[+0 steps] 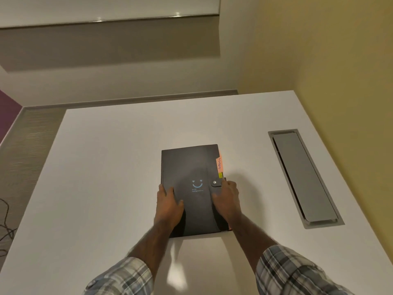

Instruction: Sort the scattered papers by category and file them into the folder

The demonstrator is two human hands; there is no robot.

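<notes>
A black folder with a blue smiley on its cover lies closed on the white table. Its snap strap is fastened over the right edge. An orange tab marked "Sports" sticks out on the right, with a yellow tab just below it. My left hand rests flat on the cover's lower left part, fingers spread. My right hand grips the folder's right edge near the strap, fingers curled around it. No loose papers are in view.
A grey metal cable hatch is set into the table at the right. The yellow wall runs close along the right side. Dark cables lie on the floor at the far left.
</notes>
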